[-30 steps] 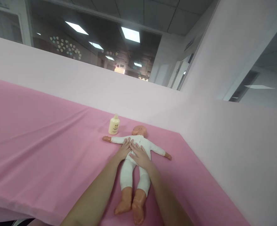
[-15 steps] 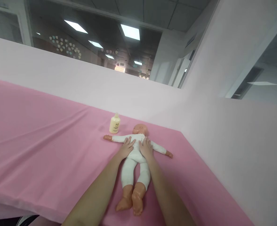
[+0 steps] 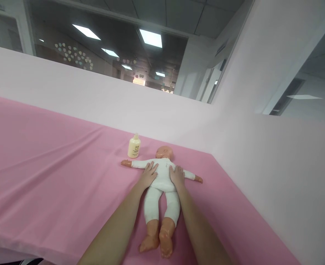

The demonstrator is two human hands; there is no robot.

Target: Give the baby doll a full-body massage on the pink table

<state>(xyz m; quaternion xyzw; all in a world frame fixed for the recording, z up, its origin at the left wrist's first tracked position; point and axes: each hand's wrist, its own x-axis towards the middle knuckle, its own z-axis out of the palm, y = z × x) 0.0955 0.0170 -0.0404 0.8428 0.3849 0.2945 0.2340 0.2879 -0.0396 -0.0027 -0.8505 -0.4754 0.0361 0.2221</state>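
Observation:
A baby doll in a white suit lies stretched out with its arms spread and its bare feet towards me. Its head is at the far end. My left hand rests flat on the left side of the doll's trunk, fingers spread. On the opposite side, my right hand lies along the trunk's edge near the armpit, its fingers stretched out. Neither hand grasps anything. Beyond the doll's left-hand arm stands a pale yellow pump bottle with dark print, upright and apart from both hands.
The pink sheet covers the padded surface under the doll and has long creases at left. A white wall borders its far side, with a window above. Another wall runs along the right.
My right hand has slid to the right, from the middle of the doll's trunk to its side. The doll's legs have shifted slightly to the right. My left hand stays nearly in place.

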